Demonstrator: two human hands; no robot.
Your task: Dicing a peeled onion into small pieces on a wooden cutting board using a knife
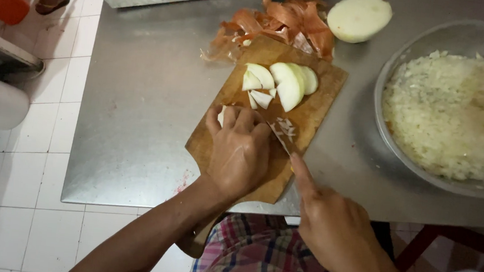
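My left hand (239,151) presses down on a piece of onion (221,115) on the wooden cutting board (314,110), fingers curled over it. My right hand (328,219) grips a knife (280,138), index finger stretched along its back, the blade lying right beside my left fingers. A few small cut bits (285,127) lie by the blade. Several peeled onion wedges (281,82) rest at the far end of the board.
A large metal bowl (397,68) of chopped onion stands at the right. A peeled half onion (359,17) and a heap of brown onion skins (281,24) lie beyond the board. The steel table's edge (131,205) is near me; white tiled floor lies left.
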